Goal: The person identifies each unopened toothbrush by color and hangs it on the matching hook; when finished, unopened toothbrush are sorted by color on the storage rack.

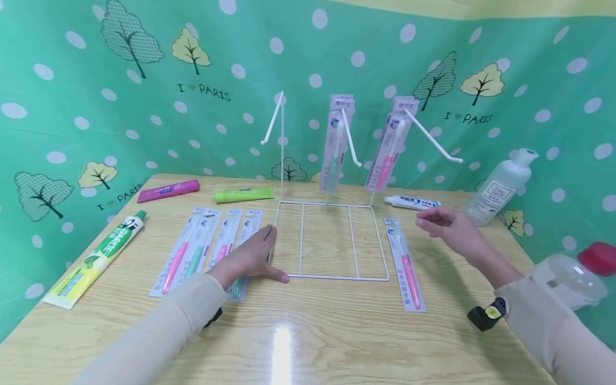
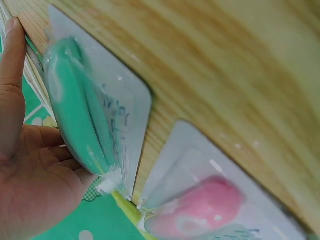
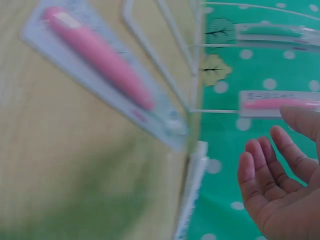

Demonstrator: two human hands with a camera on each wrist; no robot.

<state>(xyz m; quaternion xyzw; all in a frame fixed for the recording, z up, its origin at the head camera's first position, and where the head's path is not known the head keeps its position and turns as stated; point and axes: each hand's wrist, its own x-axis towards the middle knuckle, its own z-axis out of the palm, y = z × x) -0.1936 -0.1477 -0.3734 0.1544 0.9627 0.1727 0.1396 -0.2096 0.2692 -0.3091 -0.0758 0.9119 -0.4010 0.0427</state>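
My left hand (image 1: 255, 251) is at the left front corner of the white wire rack (image 1: 353, 240), its thumb stretched along the front wire. Beside it lies a green toothbrush (image 2: 75, 105) in a clear pack, partly covered by the hand in the head view. More packed toothbrushes, including a pink one (image 1: 177, 262), lie to its left. My right hand (image 1: 449, 230) is above the table's right side with loosely bent fingers, holding nothing. Left of it lies a packed pink toothbrush (image 1: 406, 267). Packed toothbrushes hang on the middle hook (image 1: 351, 140) and the right hook (image 1: 433, 140); the left hook (image 1: 272, 122) is bare.
At the back left lie a magenta tube (image 1: 168, 191) and a lime-green tube (image 1: 244, 194), with a large yellow-green toothpaste tube (image 1: 93, 259) nearer. A white toothpaste tube (image 1: 412, 202) is behind my right hand. A pump-less bottle (image 1: 500, 187) and a red-capped clear bottle (image 1: 568, 280) stand right.
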